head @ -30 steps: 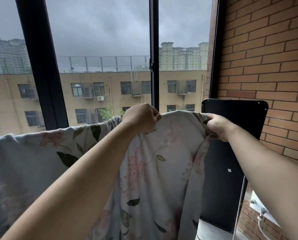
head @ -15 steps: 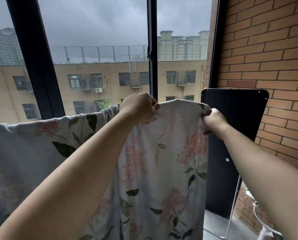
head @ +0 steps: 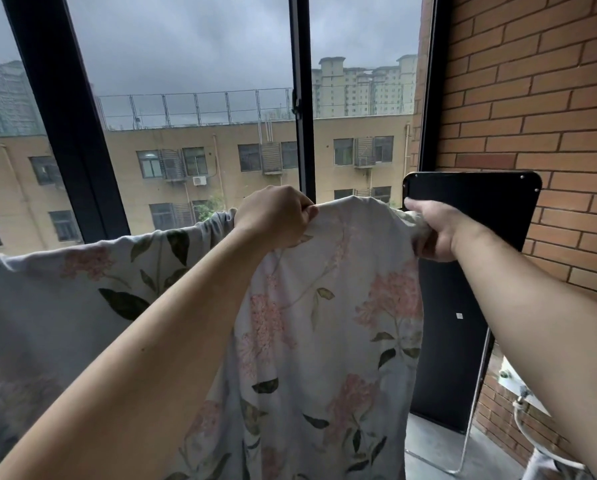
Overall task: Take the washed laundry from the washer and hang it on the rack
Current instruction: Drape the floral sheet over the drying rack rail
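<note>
Floral sheet [head: 325, 323]: right part spread flatter than a second ago. Our left hand [head: 276, 216] and right hand [head: 435, 233], fingers [head: 302, 213] clenched, grip its top edge.

Pale grey-white floral sheet [head: 325, 323], printed with pink blossom clusters and dark green leaves. Spreads wide across the lower view, with the top edge rising from the far left to a peak right of centre. Gripped along that edge in 2 places: bunched in the left hand [head: 276, 216] at the peak, pinched by the right hand [head: 432, 230] at the right corner. Pulled fairly smooth between the 2 grips. Hangs below in long soft folds. Hides whatever bears it.
</note>
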Demonstrator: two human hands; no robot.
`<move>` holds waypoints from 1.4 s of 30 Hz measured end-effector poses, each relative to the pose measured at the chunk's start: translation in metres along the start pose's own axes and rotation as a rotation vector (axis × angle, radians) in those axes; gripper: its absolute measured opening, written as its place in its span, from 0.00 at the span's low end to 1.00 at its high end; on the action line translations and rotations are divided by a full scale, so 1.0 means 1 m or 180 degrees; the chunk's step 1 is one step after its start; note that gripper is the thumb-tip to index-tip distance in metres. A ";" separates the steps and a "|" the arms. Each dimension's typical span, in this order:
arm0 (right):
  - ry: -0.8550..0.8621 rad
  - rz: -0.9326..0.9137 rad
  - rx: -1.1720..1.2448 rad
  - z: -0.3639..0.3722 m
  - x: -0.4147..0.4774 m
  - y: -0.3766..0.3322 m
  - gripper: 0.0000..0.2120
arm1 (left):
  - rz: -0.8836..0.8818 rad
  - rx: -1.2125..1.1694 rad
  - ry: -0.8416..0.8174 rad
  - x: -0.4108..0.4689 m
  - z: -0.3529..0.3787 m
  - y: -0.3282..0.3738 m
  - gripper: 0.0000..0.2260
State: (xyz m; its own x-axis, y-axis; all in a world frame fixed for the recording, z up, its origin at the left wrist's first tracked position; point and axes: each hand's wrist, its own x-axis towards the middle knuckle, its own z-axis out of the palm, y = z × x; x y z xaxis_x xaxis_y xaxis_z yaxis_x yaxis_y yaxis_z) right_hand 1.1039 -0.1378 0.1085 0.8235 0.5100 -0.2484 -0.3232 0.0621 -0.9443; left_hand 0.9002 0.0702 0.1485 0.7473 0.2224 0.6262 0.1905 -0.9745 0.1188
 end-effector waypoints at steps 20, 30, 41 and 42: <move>0.0497 -0.1524 0.0232 -0.011 0.015 -0.034 0.07 | 0.0382 0.0812 0.0379 -0.005 0.019 0.028 0.14; 0.0560 -0.1405 0.0022 -0.044 0.012 -0.011 0.13 | 0.0211 0.0877 0.0688 -0.007 0.054 0.054 0.16; 0.0196 -0.1203 -0.0453 -0.072 0.016 0.119 0.15 | 0.0605 0.0794 0.0128 -0.143 0.170 0.059 0.26; 0.0264 -0.1082 -0.0593 -0.075 0.019 0.143 0.14 | 0.0601 0.0740 -0.0001 -0.161 0.182 0.056 0.25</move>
State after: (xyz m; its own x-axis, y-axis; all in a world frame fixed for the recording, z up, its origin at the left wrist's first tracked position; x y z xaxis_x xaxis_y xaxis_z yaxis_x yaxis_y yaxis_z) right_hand 1.1080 -0.1832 -0.0476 0.9063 0.4157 0.0758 0.0582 0.0549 -0.9968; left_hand 0.9068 -0.0144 -0.0857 0.7836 0.0380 0.6201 0.1889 -0.9655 -0.1795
